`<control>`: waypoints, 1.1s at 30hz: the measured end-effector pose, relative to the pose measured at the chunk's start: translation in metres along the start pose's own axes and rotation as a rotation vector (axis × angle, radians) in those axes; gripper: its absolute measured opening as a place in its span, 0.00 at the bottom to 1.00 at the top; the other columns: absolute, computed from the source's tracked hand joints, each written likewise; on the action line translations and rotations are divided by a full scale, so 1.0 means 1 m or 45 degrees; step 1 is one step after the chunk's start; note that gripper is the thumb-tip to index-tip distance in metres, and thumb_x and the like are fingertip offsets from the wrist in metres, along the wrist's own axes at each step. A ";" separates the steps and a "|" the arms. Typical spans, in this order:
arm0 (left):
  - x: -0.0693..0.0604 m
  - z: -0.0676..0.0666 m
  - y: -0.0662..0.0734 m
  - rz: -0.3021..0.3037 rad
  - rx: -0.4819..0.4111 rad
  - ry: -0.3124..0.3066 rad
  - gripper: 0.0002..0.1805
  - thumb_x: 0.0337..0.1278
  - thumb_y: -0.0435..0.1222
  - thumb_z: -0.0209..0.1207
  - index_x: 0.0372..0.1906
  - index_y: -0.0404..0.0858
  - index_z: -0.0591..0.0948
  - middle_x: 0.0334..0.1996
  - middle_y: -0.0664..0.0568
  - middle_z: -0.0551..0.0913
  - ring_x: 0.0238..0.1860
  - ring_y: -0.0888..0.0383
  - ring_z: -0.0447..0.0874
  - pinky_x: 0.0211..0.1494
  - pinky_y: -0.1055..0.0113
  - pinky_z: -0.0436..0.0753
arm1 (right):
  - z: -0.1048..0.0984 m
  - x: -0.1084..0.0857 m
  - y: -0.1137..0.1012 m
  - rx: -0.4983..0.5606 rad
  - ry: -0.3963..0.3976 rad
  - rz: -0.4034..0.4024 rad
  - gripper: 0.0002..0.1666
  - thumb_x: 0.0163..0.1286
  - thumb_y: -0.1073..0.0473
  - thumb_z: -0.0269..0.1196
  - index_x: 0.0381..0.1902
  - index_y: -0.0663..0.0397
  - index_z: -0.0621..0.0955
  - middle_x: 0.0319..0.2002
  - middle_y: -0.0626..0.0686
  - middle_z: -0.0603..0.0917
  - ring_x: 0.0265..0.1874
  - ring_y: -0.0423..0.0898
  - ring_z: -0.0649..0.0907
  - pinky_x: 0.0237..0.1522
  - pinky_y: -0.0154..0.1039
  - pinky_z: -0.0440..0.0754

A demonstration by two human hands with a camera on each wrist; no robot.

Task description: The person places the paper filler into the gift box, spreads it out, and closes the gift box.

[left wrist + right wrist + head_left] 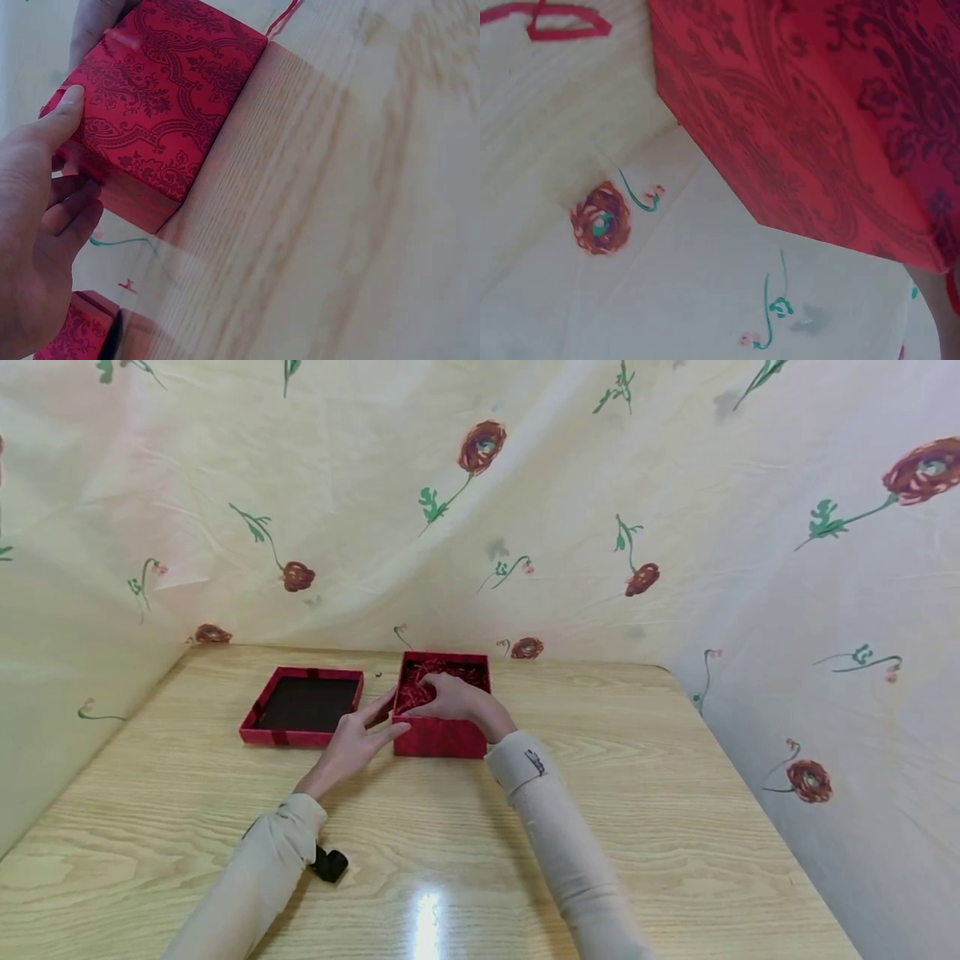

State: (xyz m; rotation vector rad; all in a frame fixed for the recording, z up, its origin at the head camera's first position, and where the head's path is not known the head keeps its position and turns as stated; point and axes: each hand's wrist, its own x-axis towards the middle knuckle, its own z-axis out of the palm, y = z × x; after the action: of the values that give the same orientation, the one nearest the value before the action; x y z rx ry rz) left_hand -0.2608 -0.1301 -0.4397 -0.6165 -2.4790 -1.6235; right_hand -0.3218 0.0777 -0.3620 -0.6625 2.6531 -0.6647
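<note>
A red patterned box (441, 739) stands without its lid near the back of the table, with red shredded paper (416, 696) inside. At the box's left front corner is my left hand (354, 747); in the left wrist view its thumb (66, 114) presses the front face while the fingers bend along the side. Over the near rim reaches my right hand (457, 702), its thumb and fingers curved about a clump of the shredded paper. The inner fingertips are hidden. In the right wrist view the box wall (795, 127) blocks most of that hand.
Left of the box lies the red lid (300, 737), dark inside up. A small black object (330, 864) is beside my left sleeve. A red ribbon loop (570, 34) rests on the table near the box. Flowered cloth (360, 527) hangs behind the table (637, 793).
</note>
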 end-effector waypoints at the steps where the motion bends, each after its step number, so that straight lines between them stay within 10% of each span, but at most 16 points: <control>1: 0.000 0.000 0.000 0.000 -0.002 0.000 0.38 0.71 0.43 0.66 0.80 0.42 0.65 0.76 0.41 0.65 0.74 0.43 0.65 0.68 0.41 0.72 | 0.000 0.001 0.001 -0.005 -0.004 0.008 0.43 0.74 0.43 0.67 0.76 0.62 0.69 0.72 0.60 0.72 0.71 0.55 0.72 0.70 0.51 0.70; 17: 0.000 0.001 0.001 -0.033 0.001 0.006 0.38 0.70 0.44 0.66 0.80 0.42 0.66 0.76 0.41 0.66 0.73 0.42 0.68 0.67 0.42 0.74 | 0.007 0.025 0.019 -0.109 0.005 -0.061 0.36 0.74 0.49 0.68 0.72 0.60 0.71 0.64 0.59 0.77 0.64 0.54 0.75 0.69 0.48 0.71; 33: 0.000 0.001 0.000 -0.022 0.017 0.008 0.39 0.70 0.44 0.66 0.80 0.41 0.65 0.77 0.38 0.63 0.73 0.40 0.67 0.68 0.41 0.72 | 0.006 0.029 0.015 -0.138 -0.071 0.058 0.49 0.74 0.50 0.67 0.82 0.57 0.57 0.81 0.63 0.56 0.80 0.62 0.52 0.77 0.59 0.53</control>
State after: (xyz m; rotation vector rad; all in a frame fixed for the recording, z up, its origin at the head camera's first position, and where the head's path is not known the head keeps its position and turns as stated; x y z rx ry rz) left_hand -0.2604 -0.1292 -0.4401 -0.5894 -2.4953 -1.6106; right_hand -0.3491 0.0720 -0.3804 -0.6376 2.6592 -0.4858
